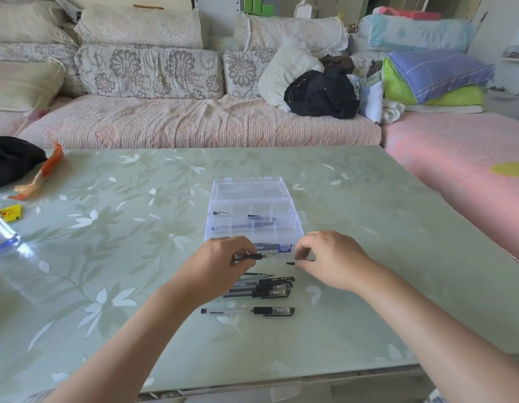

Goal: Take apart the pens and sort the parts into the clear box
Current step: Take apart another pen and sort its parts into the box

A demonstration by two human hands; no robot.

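The clear box (293, 209) lies open on the green table, lid tipped back, with pen parts in its compartments. Just in front of it my left hand (220, 269) grips an uncapped pen (253, 256), tip pointing right. My right hand (331, 258) pinches a small black pen piece (290, 263) a short way from that tip. A heap of several capped black pens (267, 286) lies under my hands. One more capped pen (248, 311) lies alone nearer me.
A black bag (10, 159), an orange wrapper (40, 175) and a yellow card (10, 213) lie at the table's far left. A clear blue-edged item (2, 237) sits at the left edge. A sofa with cushions stands behind.
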